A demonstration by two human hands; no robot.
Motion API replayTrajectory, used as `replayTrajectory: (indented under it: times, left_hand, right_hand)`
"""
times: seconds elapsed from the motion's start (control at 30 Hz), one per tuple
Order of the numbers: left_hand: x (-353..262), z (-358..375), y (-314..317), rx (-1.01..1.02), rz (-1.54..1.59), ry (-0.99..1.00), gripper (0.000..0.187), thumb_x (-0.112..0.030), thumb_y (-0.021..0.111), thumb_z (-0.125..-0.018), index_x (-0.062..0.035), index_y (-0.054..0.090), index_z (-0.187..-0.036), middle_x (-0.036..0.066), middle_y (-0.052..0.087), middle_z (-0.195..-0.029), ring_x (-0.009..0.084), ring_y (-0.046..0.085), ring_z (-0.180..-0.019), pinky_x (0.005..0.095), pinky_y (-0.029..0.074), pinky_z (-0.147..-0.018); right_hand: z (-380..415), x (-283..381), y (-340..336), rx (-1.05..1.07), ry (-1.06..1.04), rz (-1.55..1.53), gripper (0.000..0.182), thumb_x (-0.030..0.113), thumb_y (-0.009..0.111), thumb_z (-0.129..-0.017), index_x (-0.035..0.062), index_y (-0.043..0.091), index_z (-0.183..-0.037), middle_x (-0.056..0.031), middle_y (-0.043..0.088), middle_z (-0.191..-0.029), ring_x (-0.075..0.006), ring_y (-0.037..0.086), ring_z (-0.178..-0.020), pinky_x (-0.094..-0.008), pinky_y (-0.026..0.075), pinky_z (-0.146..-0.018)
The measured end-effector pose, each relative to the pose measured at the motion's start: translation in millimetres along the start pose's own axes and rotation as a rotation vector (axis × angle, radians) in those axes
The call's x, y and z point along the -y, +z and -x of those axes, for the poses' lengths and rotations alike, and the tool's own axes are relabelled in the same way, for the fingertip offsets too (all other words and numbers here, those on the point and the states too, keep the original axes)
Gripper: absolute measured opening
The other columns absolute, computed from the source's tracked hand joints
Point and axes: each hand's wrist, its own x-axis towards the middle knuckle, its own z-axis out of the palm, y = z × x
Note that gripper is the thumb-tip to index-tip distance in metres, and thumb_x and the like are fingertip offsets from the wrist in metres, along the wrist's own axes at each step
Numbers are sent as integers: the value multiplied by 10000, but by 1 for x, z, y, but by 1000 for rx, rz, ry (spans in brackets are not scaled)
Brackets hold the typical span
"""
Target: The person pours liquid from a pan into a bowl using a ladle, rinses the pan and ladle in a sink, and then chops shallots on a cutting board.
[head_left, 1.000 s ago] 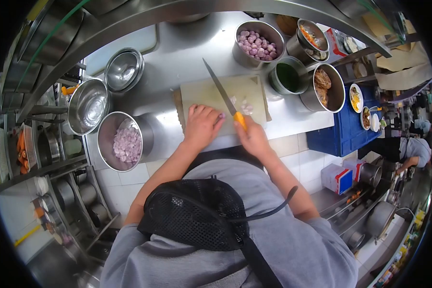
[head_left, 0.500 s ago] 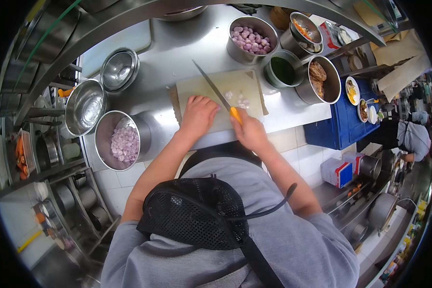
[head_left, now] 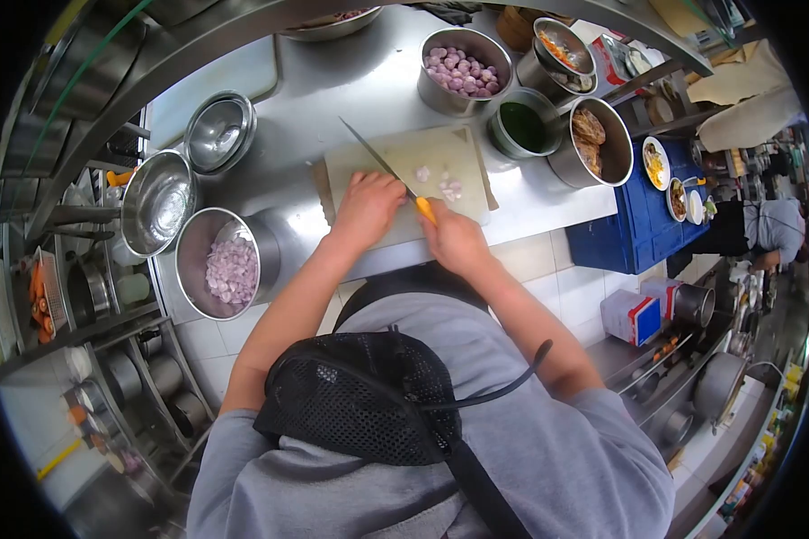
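Note:
My right hand (head_left: 455, 239) is wrapped round the yellow handle of a knife (head_left: 375, 154), whose long blade points away to the upper left, right beside my left fingertips. On the pale cutting board (head_left: 343, 163), my left hand (head_left: 368, 208) has its fingers curled and pressed down over a shallot, which the fingers and blade almost wholly hide. Pale shallot pieces (head_left: 450, 188) lie on the board to the right of the blade. At the left a deep steel pot (head_left: 182, 260) holds chopped shallots (head_left: 232, 271). Whole peeled shallots (head_left: 463, 72) fill another steel pot (head_left: 436, 97) behind the board.
Steel bowls (head_left: 157, 202) stand at the left of the steel table (head_left: 333, 81). A container of green liquid (head_left: 523, 126) and a pot of brown food (head_left: 590, 139) stand at the right. Beyond is a blue box (head_left: 602, 242). Another person (head_left: 776, 225) is at the far right.
The knife has come left and its blade now lies against my left fingertips. My right hand moved left with it. The pinkish shallot bit seen at my left fingertips is now hidden.

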Motion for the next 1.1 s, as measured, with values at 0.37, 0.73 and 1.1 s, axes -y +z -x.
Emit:
replayTrajectory:
  times: [0.37, 0.73, 1.1]
  left_hand:
    - [5, 6, 5, 26, -14, -6, 107, -103, 727, -975, -104, 718, -1082, 86, 729, -1053, 315, 666, -1037, 461, 452, -1002]
    - [5, 8, 7, -20, -27, 6, 96, -115, 721, -951, -108, 712, -1046, 71, 731, -1013, 290, 684, -1060, 451, 453, -998]
    - [1, 9, 6, -49, -22, 0, 91, -103, 702, -959, -98, 717, -1049, 72, 738, -1020, 289, 688, -1057, 444, 451, -976]
  right_hand:
    - [-1, 5, 1, -40, -43, -28, 398, 320, 607, -1130, 22, 581, -1392, -267, 781, -928, -480, 767, -850, -579, 604, -778]
    - [-5, 11, -2, 18, -1, 16, 379, 297, 604, -1130, 33, 583, -1401, -265, 786, -970, -488, 767, -863, -580, 605, -787]
    - [-4, 3, 7, 18, -7, 2, 387, 293, 603, -1130, 39, 567, -1420, -275, 781, -965, -503, 758, -853, -591, 599, -778]
